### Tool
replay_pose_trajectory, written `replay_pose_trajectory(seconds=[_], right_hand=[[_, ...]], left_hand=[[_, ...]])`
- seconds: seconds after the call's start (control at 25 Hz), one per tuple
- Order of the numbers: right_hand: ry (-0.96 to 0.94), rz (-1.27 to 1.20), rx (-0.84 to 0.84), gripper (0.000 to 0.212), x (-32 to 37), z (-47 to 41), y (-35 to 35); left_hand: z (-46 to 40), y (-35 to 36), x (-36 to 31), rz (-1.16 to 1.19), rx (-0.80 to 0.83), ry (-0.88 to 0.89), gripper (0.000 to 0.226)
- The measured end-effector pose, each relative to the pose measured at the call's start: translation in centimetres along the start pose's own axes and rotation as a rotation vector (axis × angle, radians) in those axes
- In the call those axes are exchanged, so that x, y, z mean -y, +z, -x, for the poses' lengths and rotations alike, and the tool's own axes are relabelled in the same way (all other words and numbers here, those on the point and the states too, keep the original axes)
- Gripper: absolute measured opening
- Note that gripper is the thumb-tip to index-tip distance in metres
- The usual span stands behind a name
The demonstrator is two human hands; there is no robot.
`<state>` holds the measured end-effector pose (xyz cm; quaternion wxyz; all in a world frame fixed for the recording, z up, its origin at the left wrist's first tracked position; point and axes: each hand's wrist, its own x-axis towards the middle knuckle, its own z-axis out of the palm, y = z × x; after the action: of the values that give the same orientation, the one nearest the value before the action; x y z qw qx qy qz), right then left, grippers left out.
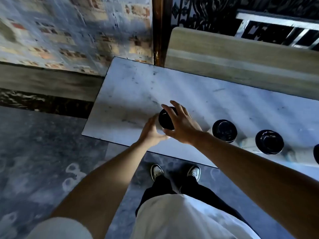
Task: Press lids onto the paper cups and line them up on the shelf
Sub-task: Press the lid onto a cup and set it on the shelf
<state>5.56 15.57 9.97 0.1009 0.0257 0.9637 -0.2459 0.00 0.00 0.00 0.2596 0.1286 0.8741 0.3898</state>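
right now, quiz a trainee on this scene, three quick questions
1. True or false: the held cup has a black lid on.
2. Which hand is on that lid? A left B right
3. Besides the held cup, how many lidded cups show whole on the shelf?

Key:
1. True.
2. B: the right hand grips the lid; the left hand holds the cup's side.
3. Two; another is cut off at the edge.

A white paper cup [158,124] with a black lid [166,119] stands on a pale marble shelf [138,87], near its left end. To its right, two more lidded cups [224,130] [269,141] stand upright in a row, apart from each other.
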Motion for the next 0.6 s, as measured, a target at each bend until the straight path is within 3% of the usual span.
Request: replay_pose_trajectory(seconds=[0.36,0.6], right_hand=[[0.043,-0.065,0.039,0.076,-1.1,0.3,0.0],[0.108,-0.270,0.095,0.079,-0.7,0.6,-2.8]], left_hand=[[-0.3,1.5,-2.0,0.024,-0.022,0.001,0.078],[2.3,-0.9,-3.9,0.130,-0.004,0.037,0.062]])
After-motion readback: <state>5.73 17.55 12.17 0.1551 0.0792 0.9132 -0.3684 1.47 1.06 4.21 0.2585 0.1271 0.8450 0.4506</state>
